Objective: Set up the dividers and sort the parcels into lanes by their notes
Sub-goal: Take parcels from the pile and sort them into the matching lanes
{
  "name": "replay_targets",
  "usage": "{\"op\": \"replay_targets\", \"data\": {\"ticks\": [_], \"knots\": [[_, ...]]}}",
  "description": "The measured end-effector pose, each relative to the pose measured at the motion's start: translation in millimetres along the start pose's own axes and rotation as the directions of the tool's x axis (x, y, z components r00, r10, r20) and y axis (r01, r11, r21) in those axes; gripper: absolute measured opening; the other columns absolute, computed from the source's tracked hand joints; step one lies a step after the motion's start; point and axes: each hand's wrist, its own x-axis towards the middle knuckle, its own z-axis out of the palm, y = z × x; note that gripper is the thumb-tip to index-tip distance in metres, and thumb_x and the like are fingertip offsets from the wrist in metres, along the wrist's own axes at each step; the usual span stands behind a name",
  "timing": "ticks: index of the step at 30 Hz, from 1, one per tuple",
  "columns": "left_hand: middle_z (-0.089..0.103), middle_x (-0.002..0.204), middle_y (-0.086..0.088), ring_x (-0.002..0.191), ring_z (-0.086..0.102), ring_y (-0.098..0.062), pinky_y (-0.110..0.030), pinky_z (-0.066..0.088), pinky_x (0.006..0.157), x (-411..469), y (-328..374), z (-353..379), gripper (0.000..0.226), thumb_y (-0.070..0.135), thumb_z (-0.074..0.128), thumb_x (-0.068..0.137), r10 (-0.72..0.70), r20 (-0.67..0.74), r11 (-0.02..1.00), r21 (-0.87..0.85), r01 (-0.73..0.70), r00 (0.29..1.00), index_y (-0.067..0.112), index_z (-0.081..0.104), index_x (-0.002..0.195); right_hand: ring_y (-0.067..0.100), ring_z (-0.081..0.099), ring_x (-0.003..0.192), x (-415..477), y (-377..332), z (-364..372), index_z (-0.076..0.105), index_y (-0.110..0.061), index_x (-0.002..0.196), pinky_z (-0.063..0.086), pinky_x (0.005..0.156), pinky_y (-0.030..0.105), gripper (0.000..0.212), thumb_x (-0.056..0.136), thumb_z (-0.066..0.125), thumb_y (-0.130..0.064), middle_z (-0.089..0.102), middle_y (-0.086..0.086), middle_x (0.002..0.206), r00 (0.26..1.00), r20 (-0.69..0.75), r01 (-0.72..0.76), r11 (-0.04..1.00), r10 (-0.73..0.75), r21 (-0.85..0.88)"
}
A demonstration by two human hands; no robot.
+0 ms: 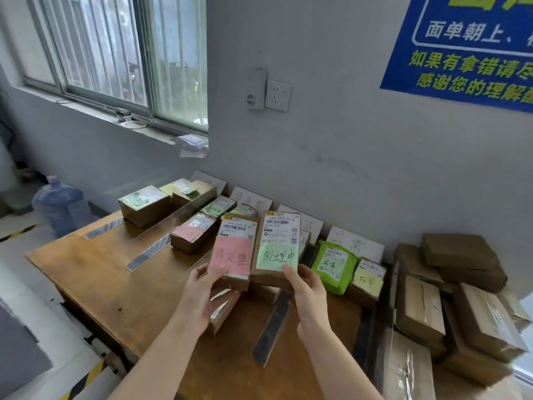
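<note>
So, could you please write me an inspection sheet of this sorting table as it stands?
Surface: wooden table, partly bare.
Job's things: clear dividers upright; lane cards against wall; sorted parcels between dividers; pink-note parcel and green-note parcel held up.
Clutter: brown boxes piled at right.
Hands: left hand grips pink-note parcel; right hand grips green-note parcel.
Cables: nothing seen.
Surroundings: window, wall socket, blue sign, water jug.

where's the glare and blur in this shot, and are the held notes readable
Head view: glare streaks the clear dividers; the brown boxes at the right edge are smeared; writing on the pink-note parcel and green-note parcel is sharp and legible.
</note>
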Motion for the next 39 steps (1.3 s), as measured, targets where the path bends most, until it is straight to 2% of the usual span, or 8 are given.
{"op": "replay_targets", "data": {"ticks": [4,10,15,19,25,28,32,39], "knots": [[0.070,0.111,-0.016,0.100,0.070,-0.033,-0.052,0.056,0.090,13,17,-12,0.050,0.020,0.073,0.085,0.039,-0.037,0.999,0.022,-0.038,0.999,0.014,0.048,0.128,0.019,0.067,0.102,17,1,26,0.057,-0.021,0.125,0.052,0.097,0.041,0.053,0.079,0.079,-0.036,0.071,0.001,0.111,0.998,0.059,-0.007,1.000,0.007,-0.004],[0.073,0.102,-0.019,0.091,0.073,-0.035,-0.052,0.056,0.090,35,42,-36,0.044,0.014,0.071,0.084,0.012,-0.033,0.999,-0.036,-0.013,0.999,0.011,0.050,0.123,0.022,0.067,0.105,32,11,65,0.055,-0.024,0.128,0.052,0.098,0.045,0.063,0.074,0.081,-0.043,0.068,0.003,0.117,0.996,0.077,-0.033,0.999,0.034,-0.013],[0.071,0.105,-0.020,0.095,0.071,-0.034,-0.052,0.056,0.089,67,65,-59,0.048,0.017,0.073,0.081,0.011,-0.016,1.000,-0.009,-0.011,1.000,0.009,0.050,0.122,0.010,0.064,0.091,43,12,105,0.053,-0.020,0.130,0.047,0.065,0.023,0.052,0.084,0.074,-0.034,0.068,0.000,0.110,0.998,0.049,-0.028,0.999,0.029,-0.022],[0.072,0.106,-0.018,0.095,0.072,-0.032,-0.053,0.055,0.092,105,86,-81,0.042,0.017,0.072,0.086,-0.014,0.031,0.999,0.030,0.013,0.999,0.009,0.052,0.121,0.008,0.066,0.077,49,14,143,0.053,-0.024,0.117,0.048,0.053,0.017,0.037,0.086,0.073,-0.027,0.067,-0.003,0.095,0.999,-0.010,-0.045,0.999,0.045,-0.008],[0.069,0.111,-0.016,0.096,0.069,-0.028,-0.047,0.058,0.084,154,110,-104,0.036,0.013,0.066,0.091,-0.089,0.091,0.993,0.088,0.081,0.992,0.009,0.050,0.124,0.027,0.071,0.096,63,29,192,0.057,-0.026,0.115,0.057,0.089,0.051,0.044,0.078,0.080,-0.032,0.070,0.006,0.106,0.990,-0.124,-0.066,0.996,0.072,0.056],[0.067,0.115,-0.017,0.097,0.069,-0.027,-0.043,0.062,0.074,173,111,-110,0.046,0.010,0.069,0.089,-0.156,0.113,0.983,0.118,0.143,0.981,0.007,0.050,0.131,0.027,0.067,0.105,66,34,206,0.058,-0.029,0.116,0.052,0.096,0.054,0.052,0.072,0.082,-0.041,0.069,0.004,0.112,0.975,-0.211,-0.066,0.997,0.074,0.042],[0.063,0.115,-0.018,0.092,0.067,-0.025,-0.049,0.058,0.084,191,104,-110,0.048,0.007,0.073,0.085,-0.220,0.128,0.968,0.151,0.200,0.967,0.006,0.052,0.129,0.029,0.067,0.106,71,40,209,0.060,-0.031,0.111,0.051,0.097,0.055,0.047,0.071,0.083,-0.039,0.071,0.004,0.110,0.948,-0.304,-0.075,0.994,0.097,0.085],[0.062,0.115,-0.018,0.103,0.065,-0.029,-0.049,0.059,0.083,220,80,-102,0.044,0.010,0.076,0.082,-0.263,0.062,0.939,0.244,0.241,0.963,0.008,0.054,0.120,0.029,0.066,0.108,85,46,202,0.057,-0.037,0.108,0.052,0.096,0.054,0.071,0.046,0.084,-0.058,0.069,0.004,0.115,0.926,-0.355,-0.107,0.991,0.128,0.078]]}}
